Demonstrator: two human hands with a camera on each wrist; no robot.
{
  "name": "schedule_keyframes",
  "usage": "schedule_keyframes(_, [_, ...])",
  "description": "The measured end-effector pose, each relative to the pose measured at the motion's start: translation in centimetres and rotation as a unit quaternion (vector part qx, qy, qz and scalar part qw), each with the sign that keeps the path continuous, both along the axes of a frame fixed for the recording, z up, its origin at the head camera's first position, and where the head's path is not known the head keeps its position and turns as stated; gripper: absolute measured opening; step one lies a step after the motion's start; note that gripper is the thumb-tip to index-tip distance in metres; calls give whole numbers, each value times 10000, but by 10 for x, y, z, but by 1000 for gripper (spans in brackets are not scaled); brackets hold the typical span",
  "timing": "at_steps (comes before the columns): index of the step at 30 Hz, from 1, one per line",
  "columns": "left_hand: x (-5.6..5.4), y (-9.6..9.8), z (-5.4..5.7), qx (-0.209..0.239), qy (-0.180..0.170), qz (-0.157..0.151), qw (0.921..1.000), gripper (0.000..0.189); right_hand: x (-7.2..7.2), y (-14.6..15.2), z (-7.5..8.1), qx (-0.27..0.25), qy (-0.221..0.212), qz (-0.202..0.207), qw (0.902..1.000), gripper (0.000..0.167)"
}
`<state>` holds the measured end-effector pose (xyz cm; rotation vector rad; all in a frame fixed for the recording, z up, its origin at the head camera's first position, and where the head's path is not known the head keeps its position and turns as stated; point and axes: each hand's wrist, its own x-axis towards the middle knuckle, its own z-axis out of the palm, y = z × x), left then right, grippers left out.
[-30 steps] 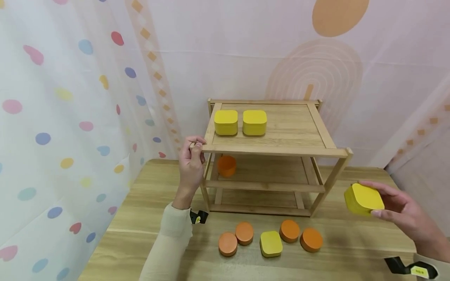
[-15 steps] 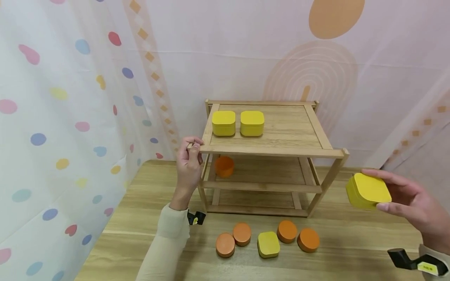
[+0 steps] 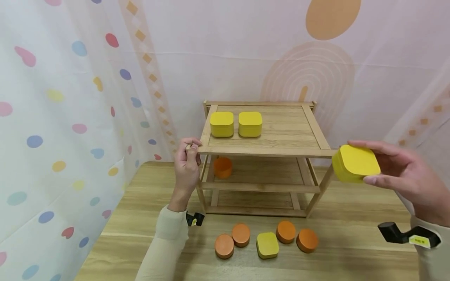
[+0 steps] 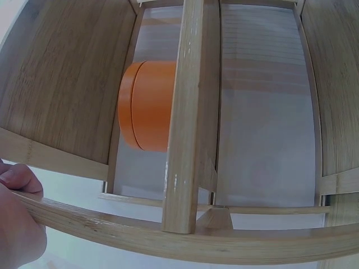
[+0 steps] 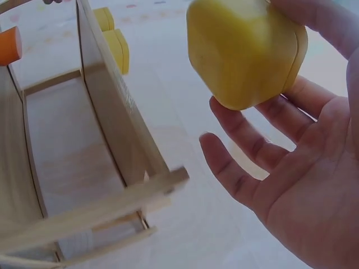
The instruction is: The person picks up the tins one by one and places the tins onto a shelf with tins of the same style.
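My right hand (image 3: 404, 171) holds a yellow square box with rounded corners (image 3: 358, 162) between thumb and fingers, in the air at the shelf's front right corner. In the right wrist view the same yellow box (image 5: 244, 53) appears above the palm, the lower fingers off it. My left hand (image 3: 188, 164) grips the front left corner of the wooden shelf (image 3: 267, 151). On the top board stand two yellow boxes, a left one (image 3: 222, 125) and a right one (image 3: 250, 125). An orange round tin (image 3: 223, 168) sits on the middle board at the left.
On the table (image 3: 123, 234) before the shelf lie two pale orange round tins (image 3: 224, 246), a yellow square box (image 3: 267, 245) and two darker orange round tins (image 3: 307, 240). A patterned curtain (image 3: 225, 70) hangs behind and to the left.
My right hand has lifted the yellow box and brought it leftward to the shelf's front right corner. My left hand keeps its grip on the shelf. The head view has shifted slightly.
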<state>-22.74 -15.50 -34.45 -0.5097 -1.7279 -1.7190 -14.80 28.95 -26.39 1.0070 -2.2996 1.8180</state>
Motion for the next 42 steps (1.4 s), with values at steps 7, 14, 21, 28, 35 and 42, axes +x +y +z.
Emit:
schedule_keyframes(7, [2,0,-2,28,-1,-36,10000,22,-18,-33,20,113,-139,-280,9994,63])
schedule_keyframes(14, [2,-1,-1,43,43,3,10000,22,-37,-69,34,341,-435,-633,9965,62])
schedule_keyframes(21, [3,-2,0,69,55,-44,10000,22,-67,-95,34,614,-211,-942,9934,59])
schedule_keyframes(28, [3,-2,0,60,32,-77,9999,22,-84,-116,31,714,-305,-988,9921,59])
schedule_keyframes(35, [3,-1,3,86,28,-67,9999,22,-98,-129,34,828,-685,-1031,9888,56])
schedule_keyframes(42, [4,-4,3,83,45,-26,10000,23,-102,-134,27,647,-580,-907,9921,54])
